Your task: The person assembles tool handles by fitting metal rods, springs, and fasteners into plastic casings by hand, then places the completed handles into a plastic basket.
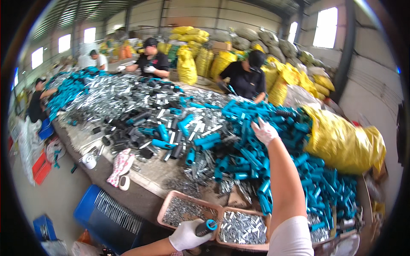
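My left hand [188,235], in a white glove, is closed around a short black tube with a teal rim [206,228] at the lower middle. That tube hangs just above two shallow pink trays. Small metal pieces fill the left tray [162,209], and shiny flat metal strips lie in the right one [220,234]. Stretched far out, my right hand [265,130], also in a white glove, is over a big heap of teal plastic tubes [247,160]. Its fingers are apart, and nothing shows in them. Whether the fingertips touch the heap, I cannot tell.
A yellow sack [341,141] lies at the heap's right. Metal strips and black tubes [136,117] spread across the long table. A blue bin [87,200] with metal rods stands at the lower left. Several people work around the table, one [243,79] directly across.
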Action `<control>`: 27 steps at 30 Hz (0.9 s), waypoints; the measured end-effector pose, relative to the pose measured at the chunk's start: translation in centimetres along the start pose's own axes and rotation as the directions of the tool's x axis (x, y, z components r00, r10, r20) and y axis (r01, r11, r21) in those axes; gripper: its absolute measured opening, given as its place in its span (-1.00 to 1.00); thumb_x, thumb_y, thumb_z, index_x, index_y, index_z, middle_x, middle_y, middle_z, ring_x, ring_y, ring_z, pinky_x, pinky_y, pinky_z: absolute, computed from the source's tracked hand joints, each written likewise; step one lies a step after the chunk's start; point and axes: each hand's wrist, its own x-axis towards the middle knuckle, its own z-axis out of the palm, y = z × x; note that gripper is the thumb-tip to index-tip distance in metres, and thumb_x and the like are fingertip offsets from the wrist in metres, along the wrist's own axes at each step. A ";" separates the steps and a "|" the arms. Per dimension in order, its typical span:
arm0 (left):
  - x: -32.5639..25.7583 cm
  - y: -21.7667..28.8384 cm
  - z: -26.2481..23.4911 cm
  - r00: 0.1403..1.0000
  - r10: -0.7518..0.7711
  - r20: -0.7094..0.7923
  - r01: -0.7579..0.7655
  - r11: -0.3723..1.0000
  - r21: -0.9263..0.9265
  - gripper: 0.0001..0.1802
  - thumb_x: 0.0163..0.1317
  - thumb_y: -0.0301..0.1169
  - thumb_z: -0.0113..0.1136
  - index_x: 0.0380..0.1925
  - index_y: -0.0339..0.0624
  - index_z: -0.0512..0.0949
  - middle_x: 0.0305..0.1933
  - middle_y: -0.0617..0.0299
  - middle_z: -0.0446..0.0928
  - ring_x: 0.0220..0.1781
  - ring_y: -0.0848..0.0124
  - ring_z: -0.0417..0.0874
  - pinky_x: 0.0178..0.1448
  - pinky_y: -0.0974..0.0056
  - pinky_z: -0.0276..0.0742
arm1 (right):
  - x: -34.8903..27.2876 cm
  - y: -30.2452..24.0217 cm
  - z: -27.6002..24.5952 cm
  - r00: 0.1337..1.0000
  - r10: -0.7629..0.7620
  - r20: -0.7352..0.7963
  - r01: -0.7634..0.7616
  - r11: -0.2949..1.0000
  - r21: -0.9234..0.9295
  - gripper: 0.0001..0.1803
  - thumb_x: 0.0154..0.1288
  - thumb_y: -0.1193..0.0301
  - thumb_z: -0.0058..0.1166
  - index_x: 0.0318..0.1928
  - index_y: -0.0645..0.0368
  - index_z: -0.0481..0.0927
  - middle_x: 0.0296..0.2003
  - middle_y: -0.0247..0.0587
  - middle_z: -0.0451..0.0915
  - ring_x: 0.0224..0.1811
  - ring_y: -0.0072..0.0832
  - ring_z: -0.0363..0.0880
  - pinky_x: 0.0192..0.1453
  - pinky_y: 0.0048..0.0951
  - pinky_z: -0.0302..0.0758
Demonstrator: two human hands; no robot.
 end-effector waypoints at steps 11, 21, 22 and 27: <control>-1.2 -0.3 -1.4 1.000 -0.026 -0.015 0.024 0.988 -0.155 -0.73 0.15 -0.21 0.31 -0.39 -0.16 0.51 -0.52 0.03 0.58 -0.41 0.09 0.68 -0.29 0.12 0.53 | -2.6 -4.8 -6.5 0.756 -0.152 0.637 0.203 0.979 -0.007 -0.53 0.41 0.28 -0.08 0.30 -0.04 0.37 0.18 0.09 0.48 0.22 -0.06 0.48 0.24 -0.27 0.48; -0.8 -1.4 -0.5 0.993 0.028 -0.115 -0.034 0.998 -0.055 -0.67 0.00 -0.23 0.40 -0.36 -0.24 0.58 -0.43 -0.05 0.61 -0.31 0.03 0.70 -0.22 0.10 0.59 | -19.8 -11.0 -19.7 0.896 0.424 0.131 0.284 -0.775 0.564 -0.17 -0.03 0.44 0.35 0.32 0.04 0.31 0.19 -0.07 0.47 0.02 -0.28 0.58 0.13 -0.19 0.51; -0.7 -1.1 -0.2 0.988 0.051 -0.146 -0.058 0.997 -0.048 -0.66 -0.02 -0.21 0.42 -0.42 -0.23 0.55 -0.46 -0.08 0.60 -0.32 -0.05 0.68 -0.27 0.03 0.58 | -21.9 -12.2 -20.5 0.932 0.342 0.117 0.240 -0.828 0.508 -0.17 -0.06 0.40 0.40 0.29 0.02 0.34 0.14 -0.03 0.50 -0.03 -0.27 0.60 0.10 -0.19 0.52; -0.7 -0.5 0.8 0.972 0.210 -0.102 -0.185 0.958 0.218 -0.72 -0.01 -0.28 0.36 -0.39 -0.20 0.54 -0.50 -0.06 0.58 -0.39 -0.05 0.65 -0.28 -0.03 0.56 | -30.2 -18.0 -22.4 0.925 0.186 0.332 -0.042 -0.817 0.575 -0.04 -0.07 0.26 0.47 0.35 0.11 0.24 -0.20 -0.18 0.55 -0.24 -0.40 0.60 -0.15 -0.30 0.56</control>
